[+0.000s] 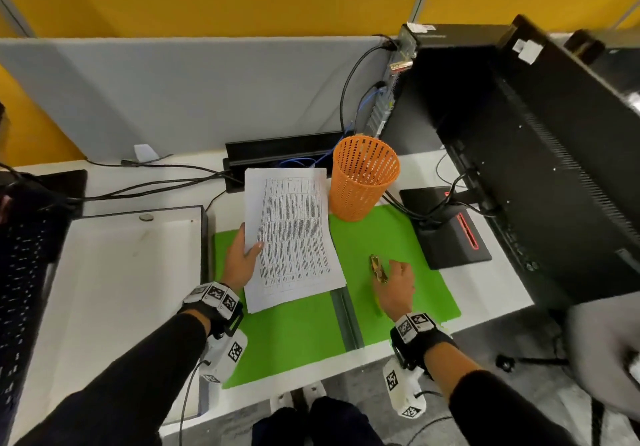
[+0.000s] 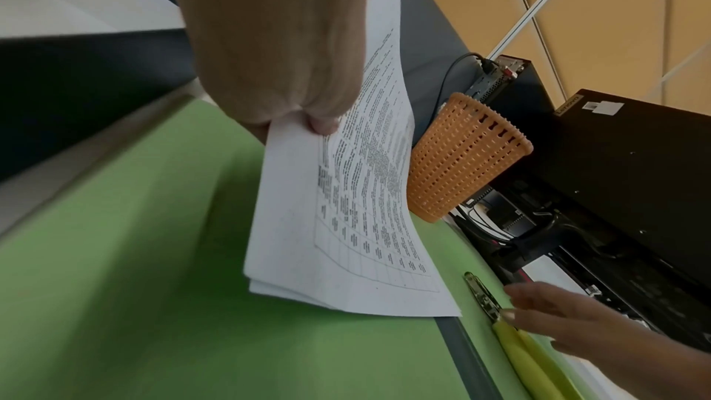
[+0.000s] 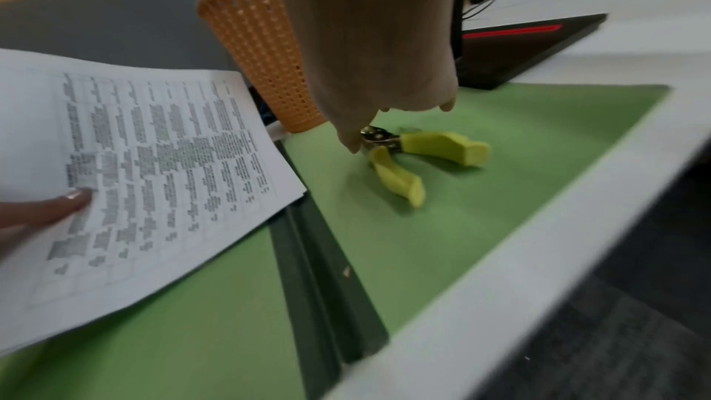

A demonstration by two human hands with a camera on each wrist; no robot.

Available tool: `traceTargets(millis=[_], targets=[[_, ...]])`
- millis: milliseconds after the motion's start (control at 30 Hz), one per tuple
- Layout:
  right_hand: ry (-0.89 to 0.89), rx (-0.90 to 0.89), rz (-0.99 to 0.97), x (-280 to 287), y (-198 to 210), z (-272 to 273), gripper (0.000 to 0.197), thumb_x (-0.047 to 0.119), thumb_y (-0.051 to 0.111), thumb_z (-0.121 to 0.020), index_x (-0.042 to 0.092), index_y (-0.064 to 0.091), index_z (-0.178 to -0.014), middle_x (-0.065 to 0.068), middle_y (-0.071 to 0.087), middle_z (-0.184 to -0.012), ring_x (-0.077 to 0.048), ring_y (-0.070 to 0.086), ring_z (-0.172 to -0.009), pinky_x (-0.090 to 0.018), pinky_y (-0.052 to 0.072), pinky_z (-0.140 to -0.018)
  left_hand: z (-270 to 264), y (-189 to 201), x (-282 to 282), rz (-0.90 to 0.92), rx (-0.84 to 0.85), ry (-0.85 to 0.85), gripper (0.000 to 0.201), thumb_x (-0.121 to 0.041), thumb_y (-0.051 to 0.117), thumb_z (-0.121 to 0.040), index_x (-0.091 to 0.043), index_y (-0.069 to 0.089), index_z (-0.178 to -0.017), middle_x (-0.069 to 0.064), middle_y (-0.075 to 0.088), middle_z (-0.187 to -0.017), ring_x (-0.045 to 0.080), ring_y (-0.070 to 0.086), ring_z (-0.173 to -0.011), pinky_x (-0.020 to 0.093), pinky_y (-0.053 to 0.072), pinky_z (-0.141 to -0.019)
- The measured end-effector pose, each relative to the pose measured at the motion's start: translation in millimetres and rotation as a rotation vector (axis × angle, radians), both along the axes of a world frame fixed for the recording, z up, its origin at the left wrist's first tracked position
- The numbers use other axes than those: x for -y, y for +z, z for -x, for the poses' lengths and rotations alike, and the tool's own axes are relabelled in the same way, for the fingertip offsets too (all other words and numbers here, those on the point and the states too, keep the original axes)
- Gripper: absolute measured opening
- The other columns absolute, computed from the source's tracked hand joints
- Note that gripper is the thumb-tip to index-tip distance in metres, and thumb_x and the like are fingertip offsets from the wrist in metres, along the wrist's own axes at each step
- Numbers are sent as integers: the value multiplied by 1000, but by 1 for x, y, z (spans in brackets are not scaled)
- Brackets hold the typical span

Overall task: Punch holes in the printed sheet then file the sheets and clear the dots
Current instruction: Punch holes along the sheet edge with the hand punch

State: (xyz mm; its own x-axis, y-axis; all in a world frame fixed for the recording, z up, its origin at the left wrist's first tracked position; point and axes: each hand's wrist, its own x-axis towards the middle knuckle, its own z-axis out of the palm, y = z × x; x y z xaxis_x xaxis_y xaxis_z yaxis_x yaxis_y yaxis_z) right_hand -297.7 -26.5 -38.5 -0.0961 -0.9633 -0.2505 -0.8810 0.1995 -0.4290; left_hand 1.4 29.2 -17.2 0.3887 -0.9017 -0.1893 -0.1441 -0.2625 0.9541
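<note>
My left hand pinches a thin stack of printed sheets by its left edge, thumb on top, and holds it tilted above the open green folder. The sheets' lower corner hangs over the folder's dark spine. A yellow-handled hole punch lies on the folder's right half. My right hand hovers over it with relaxed fingers, and the thumb tip touches the metal head. In the right wrist view the punch lies with its handles spread. The left wrist view shows the sheets curving down toward the folder.
An orange mesh basket stands at the folder's far edge. The back of a black monitor and its stand base fill the right side. Cables and a black cable tray run along the back. A white board and keyboard lie left.
</note>
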Motion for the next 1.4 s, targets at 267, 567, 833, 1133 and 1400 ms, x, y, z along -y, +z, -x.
traceTargets(millis=[267, 567, 833, 1133, 1400], targets=[[-23, -63, -94, -14, -1, 5, 61, 35, 66, -81, 4, 41, -127, -16, 39, -131, -33, 39, -121, -46, 40, -96, 24, -6, 10, 6, -31, 17, 49, 1, 50, -93, -2, 36, -139, 18, 53, -134, 29, 52, -122, 46, 42, -104], [-60, -174, -167, -24, -8, -3, 64, 38, 65, -82, 2, 36, -126, -18, 34, -136, -36, 34, -125, -49, 41, -98, 31, -8, 13, 7, -52, 6, 50, 2, 50, -93, -3, 34, -140, 18, 51, -136, 28, 50, -124, 42, 41, -104], [-85, -65, -114, -26, -1, -14, 61, 35, 70, -77, 2, 38, -118, -16, 36, -124, -34, 47, -109, -52, 46, -89, 17, -5, 5, -21, -27, -33, 51, 0, 49, -94, -6, 33, -142, 14, 48, -140, 26, 46, -129, 46, 38, -109], [168, 367, 3, -24, 6, -85, 42, 22, 61, -84, -1, 43, -114, -14, 49, -109, -28, 46, -102, -41, 40, -87, -26, 14, -14, 15, 9, 99, 51, 4, 46, -94, -3, 31, -142, 7, 47, -135, 18, 47, -122, 27, 39, -103], [358, 649, -168, -54, 14, -149, 29, 13, 63, -82, 11, 39, -97, 6, 42, -69, -6, 39, -58, -21, 31, -51, -73, 44, -7, 114, 39, 273, 52, 4, 51, -91, -2, 34, -140, 17, 52, -134, 20, 51, -117, 42, 43, -103]])
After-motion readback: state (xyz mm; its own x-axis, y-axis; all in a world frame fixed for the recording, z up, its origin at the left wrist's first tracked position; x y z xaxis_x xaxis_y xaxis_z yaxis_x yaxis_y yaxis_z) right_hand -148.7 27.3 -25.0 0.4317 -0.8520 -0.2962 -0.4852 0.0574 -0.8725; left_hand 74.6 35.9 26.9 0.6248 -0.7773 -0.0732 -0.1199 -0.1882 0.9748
